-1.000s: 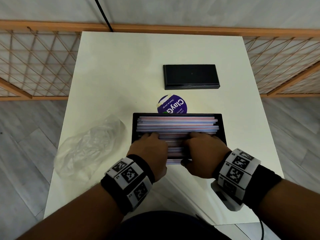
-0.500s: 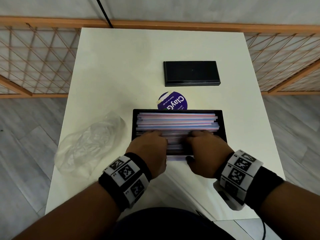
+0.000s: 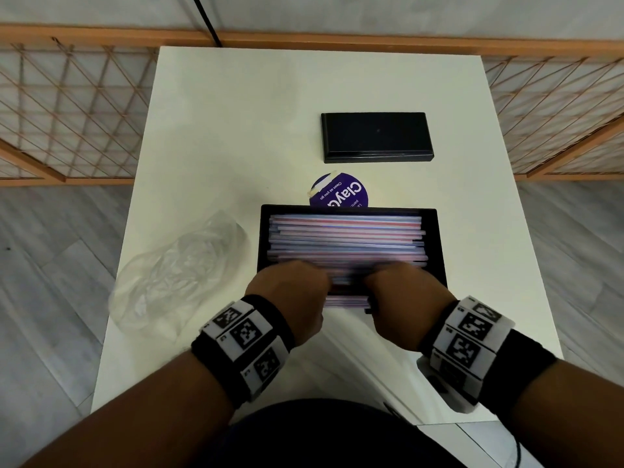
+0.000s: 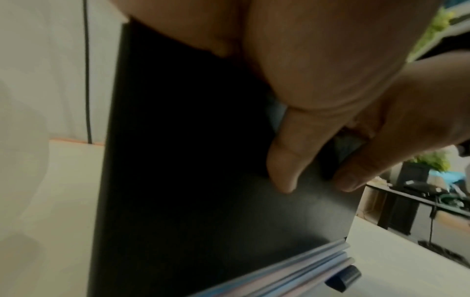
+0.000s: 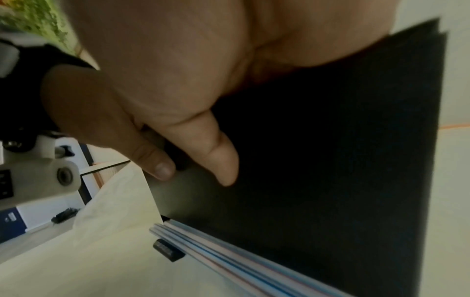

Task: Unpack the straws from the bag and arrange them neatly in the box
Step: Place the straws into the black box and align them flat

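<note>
A shallow black box (image 3: 437, 244) sits at the table's near middle, filled with pink, blue and white straws (image 3: 344, 234) lying left to right. Both hands are at its near side. My left hand (image 3: 293, 292) and right hand (image 3: 401, 295) reach over the near wall, fingers down on the straws and hidden there. In the left wrist view the thumb (image 4: 282, 170) presses the box's outer wall (image 4: 190, 201); the right wrist view shows the same with the right thumb (image 5: 223, 160). A few straws (image 5: 229, 261) lie outside along the box's near wall. The clear bag (image 3: 175, 271) lies crumpled to the left.
The black lid (image 3: 376, 136) lies farther back on the white table (image 3: 236, 130). A purple round label (image 3: 341, 194) peeks from behind the box. A small black piece (image 5: 167, 249) lies by the loose straws. Wooden lattice fencing borders the table's far side.
Both hands have slid a little toward me over the straws, and the straws under the fingers are blurred. The bag and the lid have not moved.
</note>
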A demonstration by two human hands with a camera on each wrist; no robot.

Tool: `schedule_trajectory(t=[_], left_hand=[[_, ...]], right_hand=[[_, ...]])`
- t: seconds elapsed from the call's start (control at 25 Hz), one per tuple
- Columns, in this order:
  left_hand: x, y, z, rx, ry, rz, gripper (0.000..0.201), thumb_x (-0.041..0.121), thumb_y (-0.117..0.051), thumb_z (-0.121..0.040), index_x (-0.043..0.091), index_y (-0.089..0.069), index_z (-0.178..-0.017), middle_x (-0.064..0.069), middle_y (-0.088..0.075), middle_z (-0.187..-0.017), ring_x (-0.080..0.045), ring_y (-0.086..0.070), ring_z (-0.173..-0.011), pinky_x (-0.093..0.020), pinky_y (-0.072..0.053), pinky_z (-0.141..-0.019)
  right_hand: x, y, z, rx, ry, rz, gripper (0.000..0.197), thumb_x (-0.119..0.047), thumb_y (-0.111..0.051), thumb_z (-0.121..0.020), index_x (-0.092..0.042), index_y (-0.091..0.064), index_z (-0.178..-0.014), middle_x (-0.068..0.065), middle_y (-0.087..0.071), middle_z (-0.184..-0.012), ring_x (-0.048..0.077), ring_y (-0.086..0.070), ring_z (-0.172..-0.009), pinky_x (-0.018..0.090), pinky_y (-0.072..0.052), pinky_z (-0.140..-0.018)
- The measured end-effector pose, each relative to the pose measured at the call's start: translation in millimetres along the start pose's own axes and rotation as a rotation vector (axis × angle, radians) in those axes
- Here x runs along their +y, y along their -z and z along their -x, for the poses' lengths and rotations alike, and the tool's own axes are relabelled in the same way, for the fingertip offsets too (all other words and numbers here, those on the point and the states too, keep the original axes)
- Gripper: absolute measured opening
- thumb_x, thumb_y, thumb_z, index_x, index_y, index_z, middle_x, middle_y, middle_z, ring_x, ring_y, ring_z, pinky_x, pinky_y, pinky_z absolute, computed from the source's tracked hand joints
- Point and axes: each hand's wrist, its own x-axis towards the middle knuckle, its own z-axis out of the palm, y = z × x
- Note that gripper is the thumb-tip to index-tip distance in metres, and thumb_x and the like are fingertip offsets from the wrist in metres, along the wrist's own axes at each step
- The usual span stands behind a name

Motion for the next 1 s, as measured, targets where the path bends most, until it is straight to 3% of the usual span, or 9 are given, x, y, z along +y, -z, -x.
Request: schedule_trajectory(t=[0.32,0.44,0.56,0.64,0.72,0.8,0.84,0.92,1.0], left_hand=[[-11.8,1.3,-16.3,0.02,0.031,-0.015,0.024,0.03,-0.053,-0.094,0.018,-0.068,-0.108,-0.004,-0.068,-0.11,-0.03,-0.065,-0.105,-0.038,-0.054,-0.088],[-22.0,10.5,-14.0,0.124,-0.081,0.142,0.027,0.033,-0.065,-0.086,0.018,-0.071,-0.108,-0.003,-0.071,-0.106,-0.026,-0.066,-0.102,-0.037,-0.053,-0.09],[-30.1,24.7,10.3,0.605,-0.103,0.541,0.03,0.04,-0.07,-0.075,0.017,-0.071,-0.094,0.005,-0.07,-0.087,-0.009,-0.063,-0.078,-0.018,-0.05,-0.074],[-35.7,32.0,14.2,0.873,0.184,0.775,0.025,0.041,-0.063,-0.086,0.019,-0.063,-0.099,0.007,-0.065,-0.095,-0.006,-0.058,-0.081,-0.012,-0.043,-0.071],[-42.0,26.1,-0.7,0.8,0.494,1.049,0.027,0.045,-0.051,-0.099,0.02,-0.056,-0.111,0.007,-0.061,-0.103,-0.012,-0.055,-0.094,-0.017,-0.042,-0.082],[-42.0,16.1,-14.9,0.582,0.611,1.332,0.044,0.061,-0.039,-0.098,0.024,-0.059,-0.107,0.011,-0.061,-0.1,-0.017,-0.057,-0.106,-0.032,-0.045,-0.1],[-40.6,10.9,-19.3,0.535,0.63,1.408,0.051,0.069,-0.036,-0.094,0.027,-0.063,-0.104,0.011,-0.064,-0.101,-0.019,-0.061,-0.108,-0.037,-0.045,-0.104],[-34.2,6.8,-19.7,0.517,0.622,1.397,0.053,0.07,-0.027,-0.097,0.031,-0.062,-0.106,0.013,-0.063,-0.097,-0.016,-0.062,-0.102,-0.035,-0.047,-0.098],[-30.8,8.5,-16.8,0.555,0.601,1.337,0.048,0.061,-0.02,-0.103,0.031,-0.056,-0.111,0.018,-0.055,-0.091,-0.005,-0.058,-0.089,-0.026,-0.043,-0.086]], right_hand=[[5.9,7.8,-17.3,0.012,-0.012,0.02,0.023,-0.023,-0.057,-0.077,-0.021,-0.067,-0.097,-0.003,-0.061,-0.105,0.027,-0.063,-0.1,0.033,-0.05,-0.074],[4.5,9.1,-15.5,0.04,0.01,0.016,0.023,-0.026,-0.058,-0.08,-0.02,-0.067,-0.101,-0.002,-0.063,-0.107,0.028,-0.063,-0.101,0.034,-0.053,-0.078],[13.8,8.4,3.3,0.299,0.109,-0.119,0.029,-0.044,-0.063,-0.079,-0.02,-0.067,-0.095,-0.002,-0.064,-0.094,0.026,-0.063,-0.091,0.033,-0.052,-0.075],[20.1,8.3,11.3,0.553,0.121,-0.24,0.047,-0.058,-0.059,-0.077,-0.017,-0.066,-0.098,0.001,-0.063,-0.095,0.025,-0.059,-0.093,0.035,-0.051,-0.078],[19.0,9.5,7.0,0.566,0.051,-0.206,0.078,-0.071,-0.047,-0.078,-0.011,-0.058,-0.126,0.009,-0.058,-0.127,0.03,-0.051,-0.12,0.043,-0.045,-0.1],[7.0,10.3,-4.8,0.339,-0.005,-0.084,0.104,-0.083,-0.029,-0.076,-0.011,-0.031,-0.15,0.013,-0.026,-0.159,0.033,-0.021,-0.147,0.051,-0.022,-0.119],[-0.4,8.9,-10.5,0.228,0.0,-0.036,0.109,-0.087,-0.022,-0.075,-0.012,-0.017,-0.155,0.011,-0.01,-0.164,0.031,-0.006,-0.151,0.051,-0.011,-0.122],[-9.3,4.6,-17.4,0.137,0.063,0.002,0.11,-0.088,-0.019,-0.075,-0.015,-0.003,-0.156,0.007,0.003,-0.165,0.025,0.006,-0.152,0.047,0.0,-0.122],[-10.0,4.4,-19.1,0.184,0.067,-0.008,0.108,-0.087,-0.015,-0.076,-0.015,0.0,-0.156,0.005,0.005,-0.165,0.024,0.008,-0.151,0.047,0.003,-0.122]])
